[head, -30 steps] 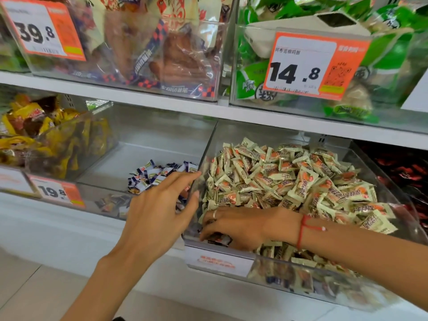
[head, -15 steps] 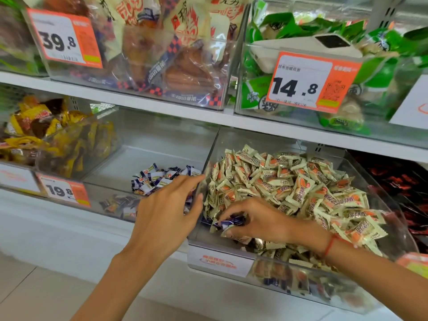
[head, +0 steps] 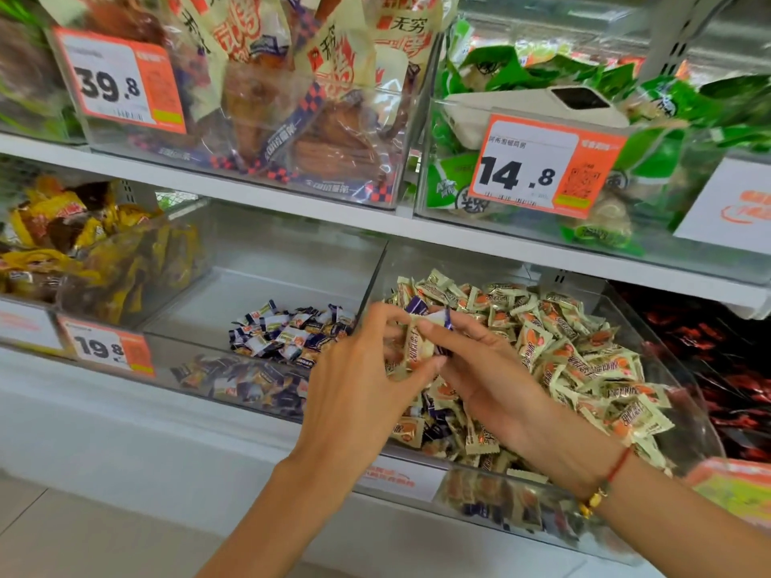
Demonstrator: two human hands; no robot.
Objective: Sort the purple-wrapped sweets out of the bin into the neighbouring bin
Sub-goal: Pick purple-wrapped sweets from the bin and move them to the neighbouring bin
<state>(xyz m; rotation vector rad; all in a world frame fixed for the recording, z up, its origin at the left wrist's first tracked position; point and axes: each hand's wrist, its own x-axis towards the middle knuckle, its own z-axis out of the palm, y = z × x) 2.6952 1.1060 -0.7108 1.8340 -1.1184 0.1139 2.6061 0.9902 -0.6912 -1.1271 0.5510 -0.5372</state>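
Note:
A clear bin (head: 676, 356) on the lower shelf holds a heap of cream-and-orange sweets (head: 584, 352) with a few purple-wrapped ones mixed in near its front left. The neighbouring clear bin (head: 250, 285) to the left holds a small pile of purple-wrapped sweets (head: 288, 333). Both hands meet over the divider between the bins. My right hand (head: 488, 377) pinches a purple-and-white sweet (head: 438, 323) in its fingertips. My left hand (head: 359, 394) has its fingers curled on the same sweet and a cream wrapper beside it.
A bin of yellow-wrapped snacks (head: 83, 252) sits at the left, a bin of dark red packets (head: 717, 348) at the right. The upper shelf (head: 292, 210) overhangs with bins and orange price tags (head: 542, 168). White floor tiles lie below.
My right hand lifted out of the cream sweets with a purple sweet and moved left and up. My left hand closed its fingers onto it at the divider.

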